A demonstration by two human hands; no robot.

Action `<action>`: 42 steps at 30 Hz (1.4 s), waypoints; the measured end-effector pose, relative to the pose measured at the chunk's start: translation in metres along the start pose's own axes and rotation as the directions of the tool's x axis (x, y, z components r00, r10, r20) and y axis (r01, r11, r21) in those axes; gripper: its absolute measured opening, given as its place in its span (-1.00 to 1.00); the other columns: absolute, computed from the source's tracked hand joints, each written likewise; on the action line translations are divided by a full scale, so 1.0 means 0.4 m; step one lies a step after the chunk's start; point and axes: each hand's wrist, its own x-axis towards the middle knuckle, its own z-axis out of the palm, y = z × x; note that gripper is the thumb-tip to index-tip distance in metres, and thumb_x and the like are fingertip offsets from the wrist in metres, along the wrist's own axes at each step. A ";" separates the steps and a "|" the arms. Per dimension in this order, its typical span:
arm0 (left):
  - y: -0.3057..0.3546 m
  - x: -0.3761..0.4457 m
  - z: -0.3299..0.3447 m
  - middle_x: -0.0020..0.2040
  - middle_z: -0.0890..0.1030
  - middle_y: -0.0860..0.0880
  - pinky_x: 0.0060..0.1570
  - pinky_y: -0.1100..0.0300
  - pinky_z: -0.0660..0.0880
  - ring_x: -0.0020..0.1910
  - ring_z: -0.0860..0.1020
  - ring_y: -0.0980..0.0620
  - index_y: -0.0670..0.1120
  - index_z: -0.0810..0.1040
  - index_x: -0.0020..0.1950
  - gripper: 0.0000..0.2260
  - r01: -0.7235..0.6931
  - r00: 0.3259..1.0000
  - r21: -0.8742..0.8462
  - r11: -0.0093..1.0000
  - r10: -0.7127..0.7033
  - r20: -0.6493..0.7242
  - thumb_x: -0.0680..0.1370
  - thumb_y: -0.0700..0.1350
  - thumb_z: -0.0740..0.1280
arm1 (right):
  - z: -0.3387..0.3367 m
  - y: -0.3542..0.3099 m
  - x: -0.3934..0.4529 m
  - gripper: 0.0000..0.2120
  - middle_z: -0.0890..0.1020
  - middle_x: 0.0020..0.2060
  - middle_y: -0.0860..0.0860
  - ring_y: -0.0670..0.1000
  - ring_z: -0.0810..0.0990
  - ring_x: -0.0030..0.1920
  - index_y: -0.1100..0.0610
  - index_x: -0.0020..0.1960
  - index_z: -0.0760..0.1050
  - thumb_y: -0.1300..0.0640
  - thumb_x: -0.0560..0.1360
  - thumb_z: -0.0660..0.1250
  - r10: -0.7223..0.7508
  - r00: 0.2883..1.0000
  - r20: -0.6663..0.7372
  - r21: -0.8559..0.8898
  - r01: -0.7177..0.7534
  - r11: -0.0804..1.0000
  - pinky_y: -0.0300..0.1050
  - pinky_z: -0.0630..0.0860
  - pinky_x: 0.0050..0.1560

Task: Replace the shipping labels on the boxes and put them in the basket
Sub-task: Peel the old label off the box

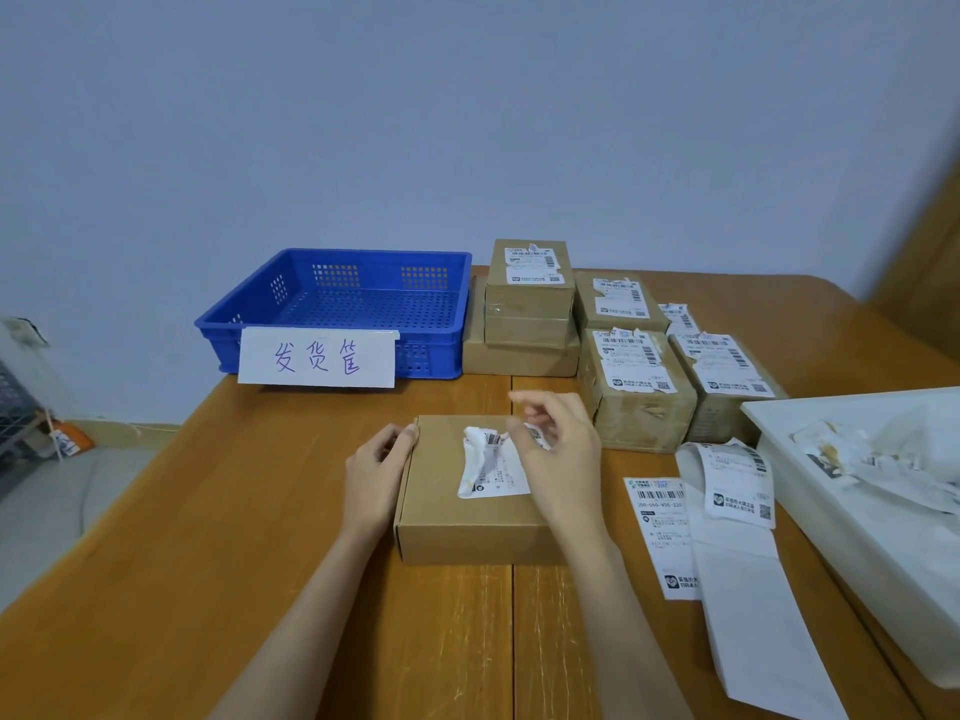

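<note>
Fingers [524,426] pinch crumpled label [491,467] (long axis running away) | left hand [376,472] steadies box [467,532]

Bare counter [218,537] left of flat box [467,517]: open lane up to blue basket [332,324]. Right side blocked: stacked boxes [634,387], loose label sheets [727,511], white tray [852,522]. Basket interior unobstructed from above.

Illumination is even, soft and moderately bright, with only faint shadows beneath the hands and along the counter [156,563] edges; no glare noted. Wide-angle distortion bends lines towards 3 and 9 o'clock. The right hand [558,449] shows motion blur at the fingertips.
</note>
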 end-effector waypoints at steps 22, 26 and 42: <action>-0.012 0.004 0.002 -0.38 0.53 0.05 -0.29 0.15 0.32 -0.38 0.43 0.14 -0.09 0.50 -0.29 -0.66 -0.017 1.000 0.014 1.000 0.017 0.000 0.64 0.02 0.27 | 0.011 -0.018 -0.056 -0.85 0.56 -0.45 -0.19 -0.12 0.51 -0.20 -0.08 -0.36 0.56 0.07 0.35 0.47 -0.039 0.986 0.161 -0.327 0.091 0.941 -0.36 0.21 0.03; -0.013 0.004 0.000 -0.36 0.53 0.03 -0.28 0.14 0.32 -0.36 0.43 0.12 -0.10 0.51 -0.27 -0.66 -0.020 1.000 0.024 1.000 0.020 -0.002 0.65 0.02 0.27 | 0.010 -0.023 -0.056 -0.88 0.59 -0.43 -0.22 -0.23 0.45 -0.09 -0.06 -0.33 0.61 0.06 0.36 0.48 0.014 0.994 0.108 -0.295 0.019 0.955 -0.29 0.28 0.00; -0.010 0.004 -0.001 -0.37 0.51 0.08 -0.27 0.14 0.30 -0.35 0.41 0.13 -0.07 0.50 -0.28 -0.67 -0.010 1.000 0.022 1.000 0.010 -0.004 0.64 0.03 0.26 | 0.014 -0.024 -0.051 -0.95 0.57 -0.39 -0.16 -0.22 0.47 -0.21 -0.09 -0.09 0.49 -0.03 0.54 0.31 -0.003 0.993 0.119 -0.361 0.046 0.931 -0.18 0.30 0.11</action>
